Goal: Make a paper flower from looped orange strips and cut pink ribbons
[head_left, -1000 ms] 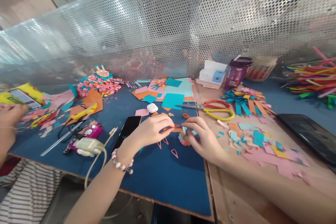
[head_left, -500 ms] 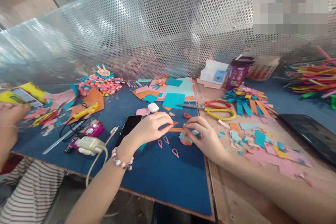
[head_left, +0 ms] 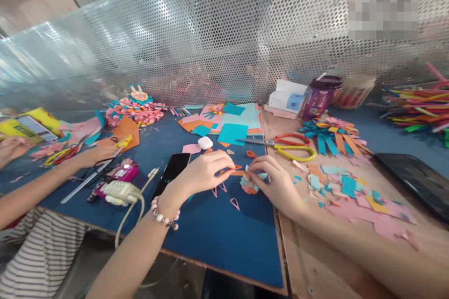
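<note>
Nearest on the blue tabletop lies a pink paper loop. Just beyond it, a small multicoloured paper cluster sits at the fingertips of the right hand; whether these clamp it or merely touch it, I cannot tell. The left hand has thumb and forefinger pinched together on a folded orange paper piece. A black phone lies just left of that hand. Farther off are scissors, their tips at a teal sheet. Far right stands a purple cup.
</note>
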`<state>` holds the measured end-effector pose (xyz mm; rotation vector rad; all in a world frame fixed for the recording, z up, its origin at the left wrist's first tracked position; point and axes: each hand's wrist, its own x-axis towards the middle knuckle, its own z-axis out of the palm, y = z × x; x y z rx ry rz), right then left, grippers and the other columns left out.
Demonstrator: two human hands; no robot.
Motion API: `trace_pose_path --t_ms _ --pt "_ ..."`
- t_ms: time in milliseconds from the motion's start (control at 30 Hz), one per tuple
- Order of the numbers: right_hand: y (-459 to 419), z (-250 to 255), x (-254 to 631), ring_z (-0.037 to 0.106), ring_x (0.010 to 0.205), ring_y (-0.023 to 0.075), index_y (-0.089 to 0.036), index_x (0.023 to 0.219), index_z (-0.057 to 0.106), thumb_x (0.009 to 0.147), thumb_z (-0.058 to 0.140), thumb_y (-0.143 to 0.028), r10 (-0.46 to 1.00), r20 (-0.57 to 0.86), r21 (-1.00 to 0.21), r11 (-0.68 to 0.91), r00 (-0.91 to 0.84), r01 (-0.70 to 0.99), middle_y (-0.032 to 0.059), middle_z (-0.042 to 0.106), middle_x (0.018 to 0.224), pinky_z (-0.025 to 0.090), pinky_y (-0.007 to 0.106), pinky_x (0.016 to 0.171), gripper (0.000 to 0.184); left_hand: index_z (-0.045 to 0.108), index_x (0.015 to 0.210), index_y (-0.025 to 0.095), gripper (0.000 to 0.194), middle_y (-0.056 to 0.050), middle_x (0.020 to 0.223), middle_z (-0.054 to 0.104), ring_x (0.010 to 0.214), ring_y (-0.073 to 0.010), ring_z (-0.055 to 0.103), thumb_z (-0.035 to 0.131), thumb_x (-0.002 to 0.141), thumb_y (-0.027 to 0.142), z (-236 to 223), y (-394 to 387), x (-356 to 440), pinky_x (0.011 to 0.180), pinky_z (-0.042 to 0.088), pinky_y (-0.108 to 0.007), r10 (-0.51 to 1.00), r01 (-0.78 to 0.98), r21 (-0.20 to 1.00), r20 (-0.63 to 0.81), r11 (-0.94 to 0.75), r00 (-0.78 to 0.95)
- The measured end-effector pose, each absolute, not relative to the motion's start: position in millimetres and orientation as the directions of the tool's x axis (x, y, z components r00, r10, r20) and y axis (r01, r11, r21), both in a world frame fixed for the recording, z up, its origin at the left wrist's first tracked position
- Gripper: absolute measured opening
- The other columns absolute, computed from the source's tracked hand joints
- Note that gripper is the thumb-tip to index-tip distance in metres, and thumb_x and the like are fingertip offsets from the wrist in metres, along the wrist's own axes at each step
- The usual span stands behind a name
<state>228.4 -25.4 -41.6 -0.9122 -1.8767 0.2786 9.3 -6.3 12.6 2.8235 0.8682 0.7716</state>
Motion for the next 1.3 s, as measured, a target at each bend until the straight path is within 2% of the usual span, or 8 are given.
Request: trace_pose_path --t_ms 133,267,600,767,933,1300 --pt "-29.0 -40.9 228.1 0.064 0.085 0.0162 -0.021 0.084 0.058 0.088 0.055 -0.021 0.764 0.609 -0.628 0.629 -0.213 0.458 0.0031 0.066 0.089 0.053 0.029 0.073 0.005 0.062 0.093 0.017 0.012 -0.003 0.098 0.065 0.093 -0.0138 0.06 0.051 0.091 0.02 12.9 -6.8 9.6 0.087 0.049 -0.03 0.545 0.499 0.227 0.432 -0.837 0.719" --pt "-29.9 -42.8 227.6 0.064 0.075 0.0146 -0.021 0.093 0.061 0.088 0.057 -0.024 0.821 0.545 -0.675 0.55 -0.17 0.491 0.0007 0.066 0.082 0.052 0.026 0.065 0.007 0.062 0.094 0.017 0.012 -0.004 0.098 0.065 0.093 -0.0138 0.06 0.051 0.091 0.02 14.3 -7.5 10.1 0.087 0.049 -0.029 0.546 0.499 0.228 0.431 -0.836 0.718" --pt "-26.5 -44.3 230.0 0.062 0.089 0.0167 -0.018 0.107 0.065 0.092 0.051 -0.02 0.747 0.615 -0.604 0.653 -0.253 0.457 0.0067 0.064 0.094 0.051 0.029 0.079 0.02 0.063 0.091 0.016 0.013 -0.005 0.095 0.066 0.091 -0.0145 0.061 0.05 0.091 0.02 15.4 -9.2 11.9 0.086 0.05 -0.029 0.545 0.5 0.224 0.434 -0.836 0.717" --pt "-27.9 -41.7 229.3 0.062 0.086 0.0168 -0.018 0.105 0.066 0.093 0.048 -0.019 0.722 0.63 -0.575 0.682 -0.287 0.452 0.007 0.063 0.09 0.052 0.029 0.075 0.021 0.063 0.091 0.018 0.015 -0.005 0.095 0.066 0.09 -0.0154 0.062 0.049 0.091 0.022 11.9 -6.8 11.7 0.084 0.051 -0.031 0.539 0.495 0.222 0.443 -0.84 0.716" --pt "-26.9 -39.7 227.9 0.062 0.08 0.0174 -0.017 0.095 0.066 0.09 0.053 -0.019 0.683 0.672 -0.519 0.709 -0.284 0.477 0.006 0.065 0.085 0.052 0.03 0.07 0.014 0.064 0.092 0.017 0.017 -0.006 0.097 0.067 0.092 -0.0157 0.062 0.048 0.092 0.022 12.6 -6.4 11.4 0.086 0.052 -0.031 0.531 0.497 0.201 0.443 -0.844 0.722" --pt "-26.0 -41.3 230.8 0.062 0.084 0.0198 -0.022 0.093 0.061 0.091 0.052 -0.024 0.684 0.663 -0.497 0.706 -0.304 0.504 0.0055 0.065 0.088 0.052 0.033 0.071 0.01 0.063 0.092 0.017 0.016 -0.005 0.099 0.067 0.096 -0.015 0.062 0.047 0.092 0.019 12.9 -8.3 14.2 0.087 0.052 -0.029 0.493 0.472 0.174 0.48 -0.864 0.726"
